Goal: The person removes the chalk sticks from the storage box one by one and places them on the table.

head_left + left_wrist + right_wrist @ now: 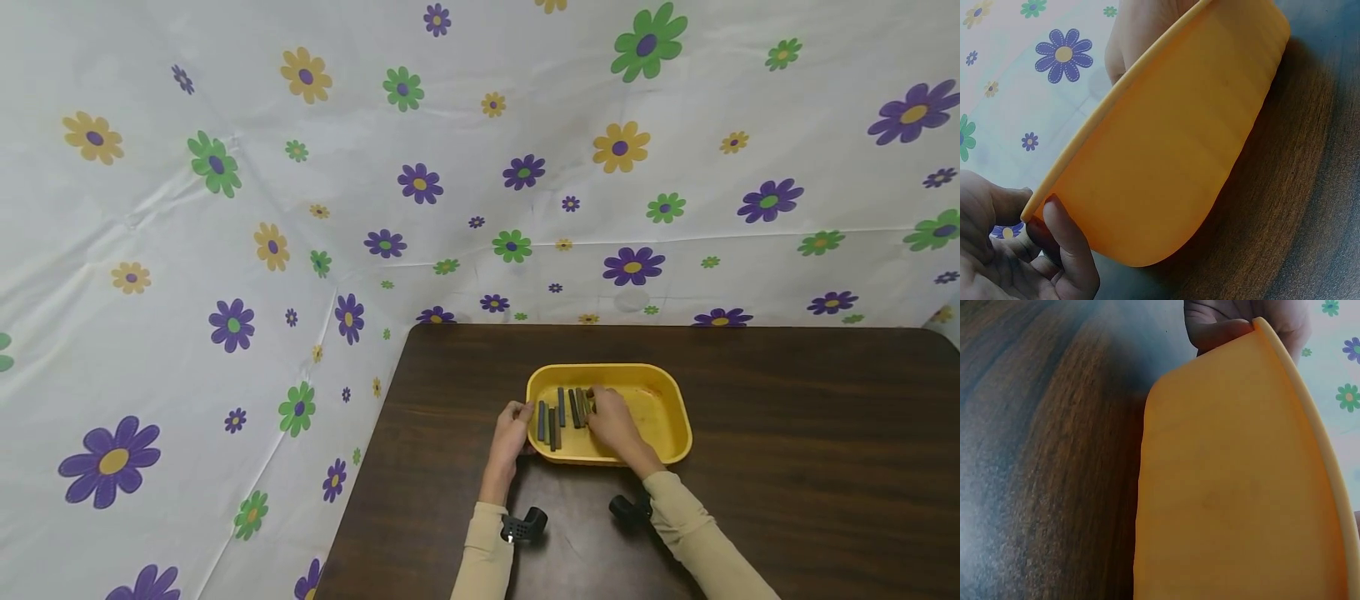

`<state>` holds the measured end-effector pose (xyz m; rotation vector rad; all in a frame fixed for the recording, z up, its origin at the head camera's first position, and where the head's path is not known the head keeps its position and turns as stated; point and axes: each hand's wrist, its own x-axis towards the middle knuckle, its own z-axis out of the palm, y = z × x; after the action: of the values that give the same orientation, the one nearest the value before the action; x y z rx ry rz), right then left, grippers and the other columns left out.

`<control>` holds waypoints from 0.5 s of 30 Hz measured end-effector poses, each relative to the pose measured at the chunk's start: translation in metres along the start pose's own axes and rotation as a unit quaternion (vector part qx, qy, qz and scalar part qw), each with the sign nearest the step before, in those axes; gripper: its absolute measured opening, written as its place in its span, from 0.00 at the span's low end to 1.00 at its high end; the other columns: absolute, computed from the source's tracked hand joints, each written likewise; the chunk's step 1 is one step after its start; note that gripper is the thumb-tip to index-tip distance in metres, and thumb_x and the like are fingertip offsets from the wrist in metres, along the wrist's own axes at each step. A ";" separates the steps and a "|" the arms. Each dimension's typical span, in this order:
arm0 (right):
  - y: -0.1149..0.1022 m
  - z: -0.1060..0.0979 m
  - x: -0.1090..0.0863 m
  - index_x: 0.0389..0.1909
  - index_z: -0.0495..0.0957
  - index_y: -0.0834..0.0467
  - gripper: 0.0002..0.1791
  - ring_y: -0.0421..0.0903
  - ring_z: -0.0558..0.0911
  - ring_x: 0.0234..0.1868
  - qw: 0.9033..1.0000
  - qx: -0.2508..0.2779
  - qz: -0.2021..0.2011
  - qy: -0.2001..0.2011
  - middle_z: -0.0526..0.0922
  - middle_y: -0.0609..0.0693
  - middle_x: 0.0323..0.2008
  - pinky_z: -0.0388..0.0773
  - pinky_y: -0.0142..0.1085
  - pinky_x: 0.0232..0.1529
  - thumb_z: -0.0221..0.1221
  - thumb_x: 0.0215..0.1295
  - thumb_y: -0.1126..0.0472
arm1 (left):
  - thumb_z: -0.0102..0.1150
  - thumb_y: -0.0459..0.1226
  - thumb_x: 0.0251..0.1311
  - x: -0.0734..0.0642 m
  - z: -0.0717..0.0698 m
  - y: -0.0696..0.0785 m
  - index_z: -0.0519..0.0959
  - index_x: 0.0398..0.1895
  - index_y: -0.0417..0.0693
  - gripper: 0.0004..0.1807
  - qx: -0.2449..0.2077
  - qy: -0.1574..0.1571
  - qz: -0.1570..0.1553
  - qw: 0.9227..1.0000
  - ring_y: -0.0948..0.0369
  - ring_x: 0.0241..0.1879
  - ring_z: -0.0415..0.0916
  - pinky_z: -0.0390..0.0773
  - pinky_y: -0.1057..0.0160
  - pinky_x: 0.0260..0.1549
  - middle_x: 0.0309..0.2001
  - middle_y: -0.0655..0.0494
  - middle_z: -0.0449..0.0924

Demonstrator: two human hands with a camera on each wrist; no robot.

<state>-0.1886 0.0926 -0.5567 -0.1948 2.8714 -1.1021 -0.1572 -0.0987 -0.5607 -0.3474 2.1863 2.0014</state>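
Observation:
A yellow plastic tub point(651, 417) sits on the table with several slim dark sticks point(555, 427) laid side by side in its left half. They look like chalk or pastel sticks in blue, dark, brown and olive tones. At the tub's left end, my left hand point(512, 432) grips the rim between thumb and fingers; the left wrist view shows this hand point(1035, 244) at the tub's edge. My right hand point(615, 421) reaches over the near rim into the tub. Its thumb and finger pinch an olive stick point(588, 403) at the right of the row, partly hidden by the fingers.
The dark brown wooden table point(787, 450) extends to both sides of the tub. Behind and to the left hangs a white sheet point(465, 108) printed with flowers. A black wrist device point(525, 525) is on the left wrist, and another black device point(630, 508) is on the right.

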 end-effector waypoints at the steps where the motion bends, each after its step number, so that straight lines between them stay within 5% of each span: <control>1: 0.000 0.001 0.001 0.54 0.75 0.78 0.19 0.67 0.81 0.49 1.000 0.004 0.003 -0.002 0.82 0.70 0.47 0.81 0.55 0.46 0.62 0.61 0.79 | 0.50 0.47 0.80 0.000 0.000 0.000 0.74 0.49 0.35 0.20 -0.001 0.000 -0.001 1.000 0.62 0.22 0.70 0.73 0.65 0.21 0.32 0.46 0.74; 15: -0.001 0.002 0.005 0.61 0.69 0.77 0.26 0.58 0.83 0.38 0.997 0.060 0.041 -0.031 0.83 0.66 0.41 0.81 0.51 0.40 0.65 0.62 0.76 | 0.51 0.46 0.80 -0.001 -0.001 0.000 0.74 0.48 0.35 0.19 -0.014 -0.008 -0.003 1.000 0.62 0.20 0.70 0.74 0.65 0.20 0.29 0.48 0.74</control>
<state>-0.1928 0.0898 -0.5573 -0.1027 2.7225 -1.2263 -0.1567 -0.0999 -0.5604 -0.3407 2.1484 2.0255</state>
